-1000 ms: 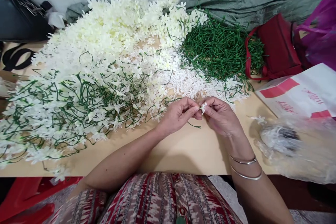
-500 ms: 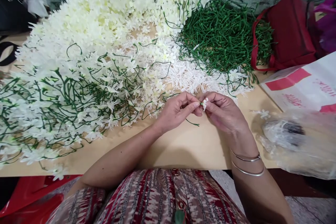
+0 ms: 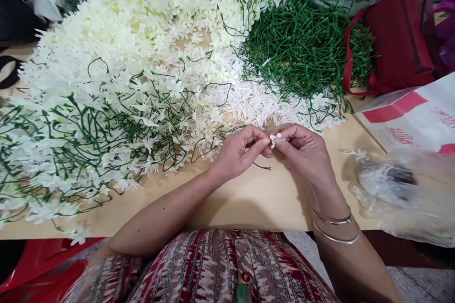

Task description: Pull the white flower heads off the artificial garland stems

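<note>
Above the table's near part, my left hand pinches a green plastic stem, whose free end pokes out below the fingers. Thumb and fingers of my right hand are closed on a small white artificial flower. The flower sits at the stem's end, between both sets of fingertips, which nearly touch. How far the stem goes into the flower is hidden. Just beyond my hands lies a heap of thin white stamens. Stemmed white flowers spread to the left.
Loose cream-white blossoms are piled at the back left. A mound of green stems lies back right, beside a red bag. A white and red paper bag and a clear plastic bag occupy the right side of the wooden table.
The white flower has turned and shifted slightly left, closer to my left fingertips. Both hands keep their pinch in nearly the same place.
</note>
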### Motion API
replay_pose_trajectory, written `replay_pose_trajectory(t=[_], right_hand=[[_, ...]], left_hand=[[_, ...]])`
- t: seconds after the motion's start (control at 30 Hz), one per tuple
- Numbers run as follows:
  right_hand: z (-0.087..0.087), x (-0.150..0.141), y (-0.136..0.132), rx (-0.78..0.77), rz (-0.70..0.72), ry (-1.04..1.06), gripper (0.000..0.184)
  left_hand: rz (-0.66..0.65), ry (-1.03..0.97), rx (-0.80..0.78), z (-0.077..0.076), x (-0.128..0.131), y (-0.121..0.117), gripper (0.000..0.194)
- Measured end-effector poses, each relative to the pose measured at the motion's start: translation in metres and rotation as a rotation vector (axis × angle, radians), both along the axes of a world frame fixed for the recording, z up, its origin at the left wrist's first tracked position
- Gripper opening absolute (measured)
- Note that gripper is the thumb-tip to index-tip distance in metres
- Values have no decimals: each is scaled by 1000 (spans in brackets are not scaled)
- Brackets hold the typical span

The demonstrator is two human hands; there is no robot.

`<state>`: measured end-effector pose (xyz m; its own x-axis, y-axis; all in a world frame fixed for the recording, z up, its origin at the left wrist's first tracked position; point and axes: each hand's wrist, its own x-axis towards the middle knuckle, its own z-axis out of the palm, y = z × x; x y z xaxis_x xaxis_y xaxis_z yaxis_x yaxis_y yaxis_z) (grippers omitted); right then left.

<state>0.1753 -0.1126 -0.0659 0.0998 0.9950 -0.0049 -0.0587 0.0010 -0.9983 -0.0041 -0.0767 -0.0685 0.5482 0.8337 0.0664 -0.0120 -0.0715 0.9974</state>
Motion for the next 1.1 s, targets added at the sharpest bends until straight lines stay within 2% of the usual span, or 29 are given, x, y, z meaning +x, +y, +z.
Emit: replay_pose_trajectory(t=[0.27,0.63,0.83,1.1], right_hand=[[4,-1,-3,93,-8,-83,13],[0,-3,-2,138,-3,-133,12],[0,-12,-9,237,-155,-400,6],[1,-9,-5,152,-61,-180,7]], left_hand=[[21,-10,-21,-2,1,-1,32],[27,56,16,-1,-1,-1,30],[72,30,-23,-6,2,-3,27],[57,1,-63,-4,1,-2,26]])
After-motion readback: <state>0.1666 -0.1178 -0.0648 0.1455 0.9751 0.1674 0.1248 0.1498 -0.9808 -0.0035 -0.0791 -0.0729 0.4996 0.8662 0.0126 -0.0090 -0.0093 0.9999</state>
